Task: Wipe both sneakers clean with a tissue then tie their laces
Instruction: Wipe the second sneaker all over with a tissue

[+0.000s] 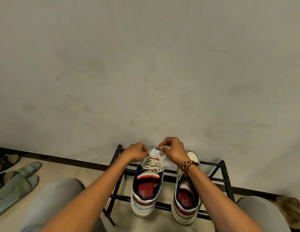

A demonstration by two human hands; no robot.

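Observation:
Two white sneakers with navy collars and red insoles stand side by side on a black metal rack (218, 173), toes toward the wall. The left sneaker (146, 186) has beige laces showing. The right sneaker (186, 198) is partly hidden under my right forearm. My left hand (137, 152) is curled over the toe of the left sneaker, and what it grips is hidden. My right hand (173, 151) pinches a torn white tissue (164, 160) that hangs over the left sneaker's toe and laces.
A grey wall stands right behind the rack, with a dark skirting along the floor. Green slides (17, 183) and darker sandals (5, 162) lie on the floor at the left. My knees in grey trousers (55, 198) are on either side. A brown furry thing (290, 210) lies at the right.

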